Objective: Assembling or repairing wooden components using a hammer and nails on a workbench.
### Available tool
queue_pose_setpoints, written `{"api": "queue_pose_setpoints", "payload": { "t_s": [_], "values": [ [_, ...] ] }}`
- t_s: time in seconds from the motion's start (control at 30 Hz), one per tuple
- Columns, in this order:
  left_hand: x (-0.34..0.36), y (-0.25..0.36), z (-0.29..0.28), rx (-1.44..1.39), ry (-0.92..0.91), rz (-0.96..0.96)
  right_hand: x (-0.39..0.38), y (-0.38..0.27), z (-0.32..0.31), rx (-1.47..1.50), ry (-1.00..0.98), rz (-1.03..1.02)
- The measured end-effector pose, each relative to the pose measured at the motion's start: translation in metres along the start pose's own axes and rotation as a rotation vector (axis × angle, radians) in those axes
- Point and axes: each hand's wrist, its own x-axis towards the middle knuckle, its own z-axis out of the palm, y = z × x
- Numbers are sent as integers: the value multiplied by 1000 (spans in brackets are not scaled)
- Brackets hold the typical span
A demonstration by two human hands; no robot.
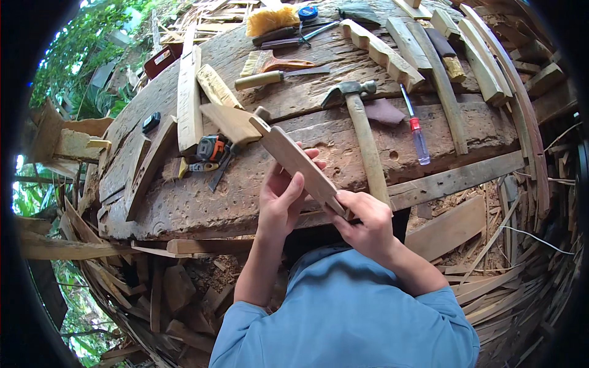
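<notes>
My left hand (pixel 283 199) supports a flat, shaped wooden piece (pixel 296 164) from below, with the thumb along its side and some fingertips showing past its far edge. My right hand (pixel 365 218) grips the lower end of the same piece. It is held tilted, with a notched narrow tip at its upper end. Just beyond that tip lies a pale flat board (pixel 228 121). A claw hammer (pixel 359 126) with a wooden handle lies to the right of my hands, beside a reddish scrap (pixel 383 110) and a screwdriver (pixel 416 132).
The worn plank workbench (pixel 162 211) holds brushes (pixel 270 21), a wooden-handled tool (pixel 261 80), tape measures (pixel 210 148) and several wooden strips (pixel 189 98). A small black object (pixel 151 122) sits at the left. Offcuts (pixel 445 227) pile around the bench; foliage shows at the left.
</notes>
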Motion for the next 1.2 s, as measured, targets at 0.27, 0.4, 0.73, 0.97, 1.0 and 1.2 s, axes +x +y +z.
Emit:
{"api": "queue_pose_setpoints", "payload": {
  "t_s": [0.27,0.4,0.73,0.97,1.0,1.2],
  "values": [
    [9,-1,13,160,145,-29,-3,8,-13,98,-20,184],
    [13,-1,17,184,123,-6,-6,5,-25,11,-110,110],
    [14,14,6,1372,429,129,-6,39,-74,-64,259,229],
    [10,-13,-9,1563,631,56,-11,82,-140,-284,540,350],
    [10,-15,-15,1599,662,103,-11,89,-153,-346,571,385],
    [15,-20,-20,1618,631,128,12,165,-252,-734,697,415]
  ]
}}
